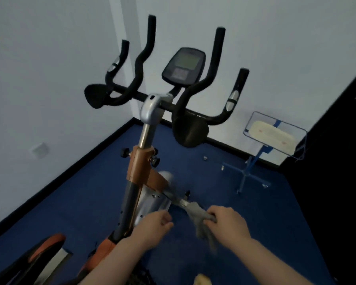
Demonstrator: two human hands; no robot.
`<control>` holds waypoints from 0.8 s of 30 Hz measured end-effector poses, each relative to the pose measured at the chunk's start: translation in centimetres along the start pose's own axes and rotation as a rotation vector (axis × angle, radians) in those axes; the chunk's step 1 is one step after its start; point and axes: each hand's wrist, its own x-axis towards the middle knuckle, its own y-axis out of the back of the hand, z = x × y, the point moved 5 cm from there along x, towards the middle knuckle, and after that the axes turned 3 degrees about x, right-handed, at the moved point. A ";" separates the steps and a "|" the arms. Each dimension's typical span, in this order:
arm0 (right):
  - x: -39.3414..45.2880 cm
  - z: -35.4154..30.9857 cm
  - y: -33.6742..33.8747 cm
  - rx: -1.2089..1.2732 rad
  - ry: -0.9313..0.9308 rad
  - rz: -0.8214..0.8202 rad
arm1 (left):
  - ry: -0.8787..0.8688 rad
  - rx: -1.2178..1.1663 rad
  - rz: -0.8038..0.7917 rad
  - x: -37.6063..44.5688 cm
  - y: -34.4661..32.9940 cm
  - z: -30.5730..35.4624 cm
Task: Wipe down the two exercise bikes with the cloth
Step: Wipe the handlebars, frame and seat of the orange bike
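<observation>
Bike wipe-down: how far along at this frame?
Done: nothing visibly finished; cleanliness can't be judged. In hand: right hand grips the grey cloth low beside the bike's silver frame panel; left hand is at that panel. Left: handlebars, console, second bike.

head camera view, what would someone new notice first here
The exercise bike fills the middle, its black handlebars and console rising against the white wall. Low down, the right hand grips a grey cloth by the bike's silver frame, with the left hand beside it. A blue stand sits on the blue floor at right.
</observation>
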 end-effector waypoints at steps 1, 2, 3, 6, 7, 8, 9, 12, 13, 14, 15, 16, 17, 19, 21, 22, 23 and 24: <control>0.9 0.1 0.8 0.025 0.022 0.008 | 0.001 -0.006 0.025 0.7 0.6 0.8; 1.9 0.2 1.7 0.049 0.040 0.015 | -0.003 -0.017 0.059 1.4 1.2 1.8; 2.8 0.4 2.5 0.079 0.053 0.022 | -0.011 -0.036 0.097 2.1 1.9 3.0; 4.9 0.5 5.4 0.237 0.105 0.058 | -0.047 -0.156 0.224 3.5 3.9 6.7; 5.3 0.3 6.4 0.304 0.135 0.085 | -0.061 -0.209 0.271 3.8 4.6 7.5; 5.7 0.1 7.6 0.385 0.162 0.123 | -0.072 -0.259 0.321 3.9 5.5 8.1; 5.9 -0.1 8.9 0.484 0.180 0.168 | -0.080 -0.304 0.376 3.8 6.4 8.5; 6.4 -1.0 12.6 0.763 0.241 0.333 | -0.078 -0.411 0.625 3.6 10.1 9.4; 6.4 -1.5 13.8 0.837 0.270 0.388 | -0.081 -0.444 0.713 3.5 11.4 9.8; 6.5 -2.0 14.8 0.903 0.303 0.440 | -0.092 -0.476 0.788 3.5 12.6 10.4; 6.7 -2.7 15.8 0.951 0.336 0.488 | -0.110 -0.503 0.848 3.5 13.7 10.9; 7.0 -3.3 16.6 0.979 0.369 0.533 | -0.130 -0.522 0.899 3.8 14.8 11.5; 7.6 -4.0 17.3 0.999 0.395 0.572 | -0.148 -0.524 0.942 4.0 15.7 12.0; 9.1 -5.4 18.0 1.004 0.426 0.612 | -0.174 -0.498 0.984 4.8 16.9 12.8; 11.2 -6.8 17.4 0.876 0.431 0.561 | -0.176 -0.521 0.930 5.9 17.1 13.0; 12.1 -7.3 16.5 0.717 0.422 0.523 | -0.177 -0.551 0.887 6.4 16.8 12.8; 12.8 -7.5 15.5 0.561 0.417 0.485 | -0.191 -0.579 0.853 6.8 16.4 12.7; 13.1 -7.5 14.5 0.486 0.423 0.457 | -0.214 -0.595 0.833 7.1 16.0 12.4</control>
